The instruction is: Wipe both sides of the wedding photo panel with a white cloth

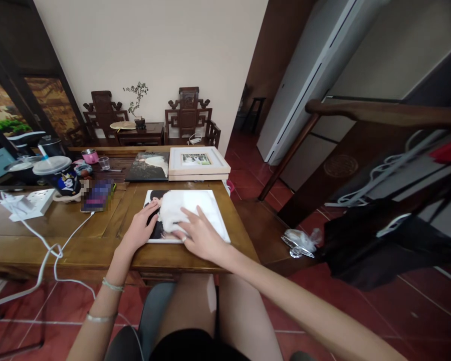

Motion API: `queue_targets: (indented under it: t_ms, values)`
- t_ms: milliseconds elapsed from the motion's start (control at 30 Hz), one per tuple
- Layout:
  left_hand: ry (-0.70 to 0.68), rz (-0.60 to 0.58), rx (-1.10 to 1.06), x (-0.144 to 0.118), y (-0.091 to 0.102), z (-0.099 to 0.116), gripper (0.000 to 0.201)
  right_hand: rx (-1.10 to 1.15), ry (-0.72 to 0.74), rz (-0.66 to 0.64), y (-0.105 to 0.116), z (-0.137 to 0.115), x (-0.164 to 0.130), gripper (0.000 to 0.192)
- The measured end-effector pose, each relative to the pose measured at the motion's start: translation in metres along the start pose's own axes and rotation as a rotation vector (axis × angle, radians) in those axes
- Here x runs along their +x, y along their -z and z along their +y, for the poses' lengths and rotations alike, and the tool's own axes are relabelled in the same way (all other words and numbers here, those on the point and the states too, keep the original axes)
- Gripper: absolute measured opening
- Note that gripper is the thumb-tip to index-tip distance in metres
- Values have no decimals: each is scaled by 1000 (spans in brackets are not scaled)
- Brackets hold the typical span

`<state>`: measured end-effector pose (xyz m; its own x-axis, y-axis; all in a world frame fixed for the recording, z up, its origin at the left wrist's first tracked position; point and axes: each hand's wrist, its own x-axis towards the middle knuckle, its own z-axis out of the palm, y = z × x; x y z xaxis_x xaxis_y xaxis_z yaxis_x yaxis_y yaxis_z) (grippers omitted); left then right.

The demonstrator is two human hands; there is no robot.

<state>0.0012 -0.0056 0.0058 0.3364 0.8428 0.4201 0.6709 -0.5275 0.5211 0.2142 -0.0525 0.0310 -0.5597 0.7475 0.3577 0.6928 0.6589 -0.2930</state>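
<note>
A photo panel point(218, 220) with a white right side and a dark-haired figure at its left lies flat on the table. On it is a bunched white cloth point(171, 210). My right hand point(199, 231) presses on the cloth with its fingers and thumb, gripping its right side. My left hand point(141, 225) rests along the panel's left edge, fingers stretched out and holding nothing. Part of the picture is hidden by the cloth and both hands.
Behind the panel are a framed photo point(199, 161) and a dark picture panel point(147, 166). To the left are a phone point(97, 195), a lidded cup point(62, 175), a power strip point(33, 204) and trailing white cables. The table's right edge is close to the panel.
</note>
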Motion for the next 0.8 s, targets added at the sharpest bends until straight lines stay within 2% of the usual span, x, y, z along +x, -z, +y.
queue_targets:
  t_ms: [167,300,433,633,800]
  values:
    - [5,-4,3,0,0,-1,43,106,150,-90,17,-18,-44,22]
    - [12,-17,-6,0,0,0,43,116,243,-129,26,-6,-44,22]
    - [-6,-6,-1,0,-1,1,42,46,175,-97,22,18,-15,27]
    - [12,-2,9,0,0,1,41,-14,73,-12,4,56,51,29]
    - [28,-5,13,-1,1,1,40,-7,-77,19,-2,59,85,31]
